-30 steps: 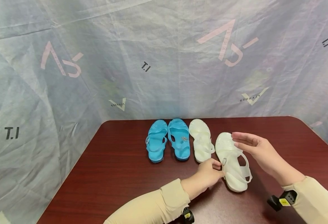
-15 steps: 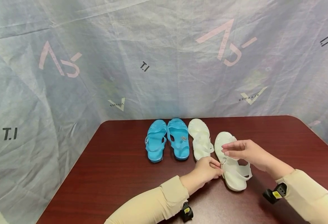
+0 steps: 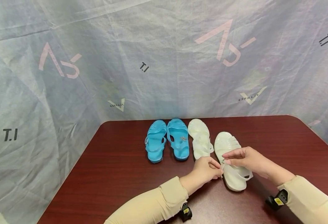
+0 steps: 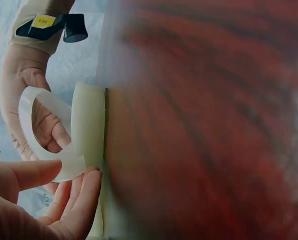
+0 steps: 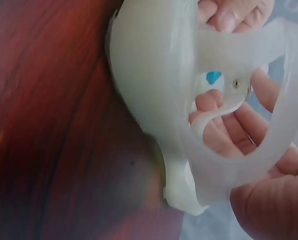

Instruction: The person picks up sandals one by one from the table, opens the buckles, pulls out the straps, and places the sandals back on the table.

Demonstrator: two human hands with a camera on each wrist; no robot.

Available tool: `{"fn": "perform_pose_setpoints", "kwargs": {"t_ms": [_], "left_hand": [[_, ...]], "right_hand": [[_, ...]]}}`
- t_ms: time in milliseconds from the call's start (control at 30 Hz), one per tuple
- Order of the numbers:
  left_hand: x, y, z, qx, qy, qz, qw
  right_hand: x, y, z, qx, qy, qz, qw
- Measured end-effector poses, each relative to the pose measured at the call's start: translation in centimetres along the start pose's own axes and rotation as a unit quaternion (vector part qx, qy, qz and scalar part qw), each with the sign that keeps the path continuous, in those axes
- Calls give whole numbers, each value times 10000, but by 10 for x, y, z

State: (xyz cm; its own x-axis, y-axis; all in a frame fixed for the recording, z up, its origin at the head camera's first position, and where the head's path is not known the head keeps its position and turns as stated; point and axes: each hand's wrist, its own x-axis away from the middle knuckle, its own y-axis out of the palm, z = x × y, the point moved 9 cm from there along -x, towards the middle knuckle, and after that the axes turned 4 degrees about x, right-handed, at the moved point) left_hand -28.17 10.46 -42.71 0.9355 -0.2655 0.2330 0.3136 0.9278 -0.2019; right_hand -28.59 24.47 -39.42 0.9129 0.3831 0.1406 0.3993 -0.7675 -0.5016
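Observation:
A white jelly sandal lies on the dark red table, toe toward the back. At its left side my left hand pinches the end of a translucent strap between thumb and fingers. My right hand reaches across the sandal from the right, its thumb and fingers pinching at the strap beside a small metal buckle. Both hands' fingertips are close together there. Another white sandal lies to the left, its heel partly behind my left hand.
Two blue jelly sandals, the left one and the right one, lie side by side left of the white pair. A printed grey cloth hangs behind the table.
My right hand has moved from beside the sandal's toe down and left to the strap by the buckle. My left hand stays at the sandal's side, shifted slightly. The blue sandals have not moved.

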Motion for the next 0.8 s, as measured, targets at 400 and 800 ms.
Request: {"fn": "perform_pose_setpoints", "kwargs": {"t_ms": [400,800], "left_hand": [[-4,-1,8,211,-17,-235,9995],[-10,-2,13,-119,75,-89,9999]], "right_hand": [[1,-1,5,-393,-294,-538,9973],[3,3,8,-541,-92,-455,9975]]}}
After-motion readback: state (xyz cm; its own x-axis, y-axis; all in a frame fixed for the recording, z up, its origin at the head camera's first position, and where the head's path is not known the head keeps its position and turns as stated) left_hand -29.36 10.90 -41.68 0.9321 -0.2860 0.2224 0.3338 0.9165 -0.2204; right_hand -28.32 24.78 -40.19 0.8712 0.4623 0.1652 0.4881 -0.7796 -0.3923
